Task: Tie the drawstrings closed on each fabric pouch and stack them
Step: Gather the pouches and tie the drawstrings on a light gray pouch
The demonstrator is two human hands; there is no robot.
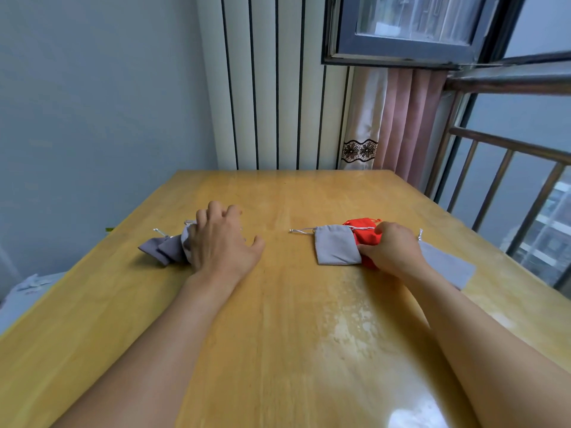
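On the left of the wooden table [278, 304] lies a crumpled grey-purple pouch [165, 248] with a silver drawstring. My left hand [222, 242] rests over its right end, fingers spread and pressing down on the fabric. To the right lies a small flat grey pouch [335, 245], its silver cord trailing left. It overlaps a red pouch [363, 233]. My right hand [392, 248] pinches the red pouch where it meets the grey one. A larger grey pouch [448, 267] lies partly under my right wrist.
The table's far edge meets a white ribbed radiator [278, 88] and a pink curtain [401, 125]. A metal railing [509, 168] and window run along the right side. Grey fabric [27, 291] lies below the table's left edge.
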